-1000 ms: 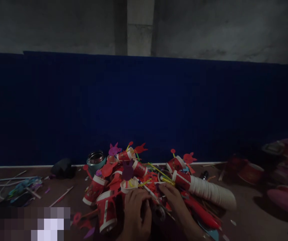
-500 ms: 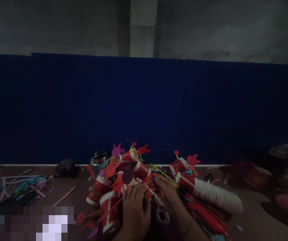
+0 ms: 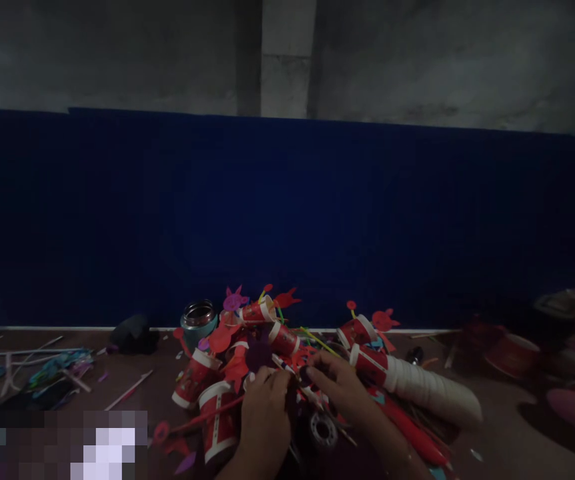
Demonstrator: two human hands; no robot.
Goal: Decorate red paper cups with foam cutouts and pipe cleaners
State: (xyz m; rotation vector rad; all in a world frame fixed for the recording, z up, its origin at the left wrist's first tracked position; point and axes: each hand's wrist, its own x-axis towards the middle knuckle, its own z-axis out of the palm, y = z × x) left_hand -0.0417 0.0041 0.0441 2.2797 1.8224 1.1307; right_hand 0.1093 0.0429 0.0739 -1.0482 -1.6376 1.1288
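My left hand point(image 3: 263, 417) and my right hand point(image 3: 343, 393) rest on a heap of red paper cups point(image 3: 217, 373) with paper cut-outs and thin sticks. Both hands have their fingers curled together over small pieces at the middle of the heap; what they pinch is too dark to name. A purple paper cut-out point(image 3: 259, 353) stands just beyond my left fingers. A tape roll point(image 3: 323, 430) lies between my wrists. A long stack of white-sided cups point(image 3: 417, 383) lies on its side to the right of my right hand.
A teal jar point(image 3: 198, 319) stands behind the heap by the blue wall panel point(image 3: 287, 213). A dark lump point(image 3: 132, 333) and loose sticks and scraps point(image 3: 52, 373) lie at the left. Pink and red plates and bowls point(image 3: 557, 360) crowd the right.
Both hands crept slightly forward over the heap and the fingers drew closer together. The view shifted a little to the left and down.
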